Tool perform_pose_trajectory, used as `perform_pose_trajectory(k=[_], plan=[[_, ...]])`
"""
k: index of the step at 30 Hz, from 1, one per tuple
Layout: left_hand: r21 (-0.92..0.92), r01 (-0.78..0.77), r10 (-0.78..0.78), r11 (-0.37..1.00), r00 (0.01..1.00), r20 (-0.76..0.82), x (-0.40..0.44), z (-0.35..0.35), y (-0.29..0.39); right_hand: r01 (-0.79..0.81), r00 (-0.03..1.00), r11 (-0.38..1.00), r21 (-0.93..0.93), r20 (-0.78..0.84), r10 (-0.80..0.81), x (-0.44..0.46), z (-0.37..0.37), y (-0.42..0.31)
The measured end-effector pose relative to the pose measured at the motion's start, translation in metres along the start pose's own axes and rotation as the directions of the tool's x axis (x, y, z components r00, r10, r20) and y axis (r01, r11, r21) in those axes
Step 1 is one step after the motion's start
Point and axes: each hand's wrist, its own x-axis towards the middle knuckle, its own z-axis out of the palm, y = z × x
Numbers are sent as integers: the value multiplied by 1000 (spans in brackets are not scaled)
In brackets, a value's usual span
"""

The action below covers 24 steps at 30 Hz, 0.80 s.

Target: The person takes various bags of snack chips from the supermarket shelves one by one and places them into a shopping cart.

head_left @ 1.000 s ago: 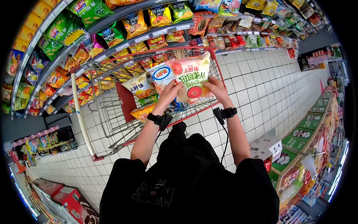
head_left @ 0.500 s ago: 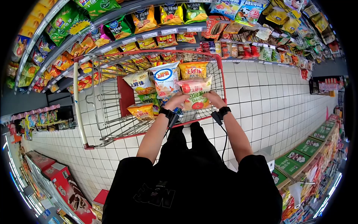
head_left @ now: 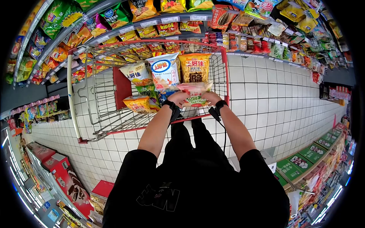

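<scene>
A pink and white chip bag [head_left: 194,93] is held between both hands inside the shopping cart [head_left: 227,72], near its front end. My left hand [head_left: 178,99] grips the bag's left side, and my right hand [head_left: 211,98] its right side. Just beyond the bag stands an orange snack bag [head_left: 195,67]. A white and blue bag [head_left: 165,71] stands to the left of that one. Farther left lie a cream bag [head_left: 137,73], a green bag [head_left: 147,91] and a yellow-orange bag [head_left: 139,104]. Part of a blue bag [head_left: 166,95] shows beside my left hand.
Snack shelves [head_left: 186,18] curve along the far side of the cart. A red patterned chest [head_left: 68,182] is at the lower left. Green boxes [head_left: 300,162] line the lower right, with a white box [head_left: 268,157] near my right arm. Tiled floor [head_left: 262,95] lies to the cart's right.
Both hands have lowered the pink and white bag into the cart, toward my body, and it is tilted. The orange bag behind it has come into full view.
</scene>
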Motion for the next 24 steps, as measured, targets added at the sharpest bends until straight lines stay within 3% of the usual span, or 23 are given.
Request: perform_pose_trajectory(k=[2, 5, 11, 14, 15, 18, 24], plan=[[-22, 5, -4, 1000, 1000, 13, -1, 2, -3, -37, 999, 997, -63, 18, 38, 12, 0, 10], [-33, -38, 39, 999, 999, 20, -6, 2, 4, -96, 995, 995, -15, -14, 95, 15, -1, 2], [-50, 29, -30, 998, 999, -23, 0, 2, 0, 33, 999, 999, 34, -35, -32, -15, 1, -8], [-137, -25, 13, 990, 996, -90, -33, 10, 9, 80, 996, 983, 164, -48, -73, -6, -2, 11], [-80, -49, 40, 996, 994, -103, -50, 12, 18, 72, 996, 995, 74, -56, -68, -11, -5, 3], [10, -97, 97, 995, 981, -167, -74, 13, 25, 185, 979, 974, 130, -115, -170, -38, -11, -11], [-107, -404, 374, 909, 901, -220, -149, 20, 51, 262, 963, 944, 200, -118, -242, -118, -21, -63]])
